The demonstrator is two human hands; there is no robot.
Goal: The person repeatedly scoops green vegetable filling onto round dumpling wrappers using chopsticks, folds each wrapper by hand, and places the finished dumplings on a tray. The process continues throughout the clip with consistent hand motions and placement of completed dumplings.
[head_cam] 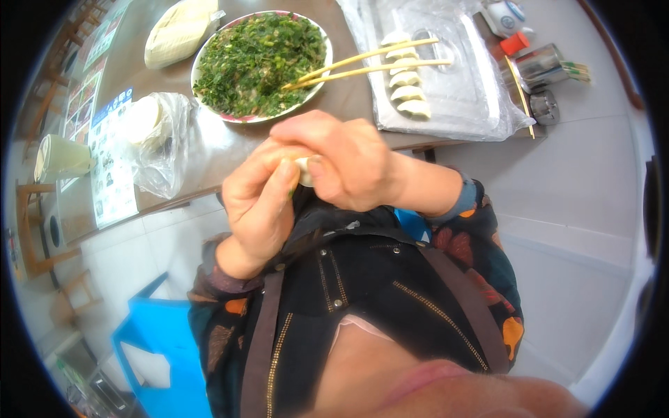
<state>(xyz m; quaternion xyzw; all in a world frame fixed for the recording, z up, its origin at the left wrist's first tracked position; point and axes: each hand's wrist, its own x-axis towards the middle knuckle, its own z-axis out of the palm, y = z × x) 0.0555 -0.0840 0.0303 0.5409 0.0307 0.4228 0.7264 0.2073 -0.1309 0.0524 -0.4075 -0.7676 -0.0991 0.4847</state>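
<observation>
My left hand (264, 204) and my right hand (347, 162) meet in front of my chest, just off the table's near edge. Both thumbs and bent fingers pinch one small pale dumpling (305, 172), mostly hidden by the fingers. Beyond them stands a bowl (329, 57) heaped with chopped green filling (256, 62). A pair of wooden chopsticks (366, 70) rests with its tips in the filling and its other ends over a plastic-covered metal tray (454, 104). Several folded dumplings (407, 94) lie in a row on that tray. Round dough wrappers (143, 119) sit in a clear plastic bag at the left.
A stack of wrappers (180, 34) lies at the back left. A pale cup (62, 158) stands on the far left. Right of the tray are a teapot (504, 18), a metal container (541, 68) and a small metal jar (544, 107). A blue stool (170, 334) stands below left.
</observation>
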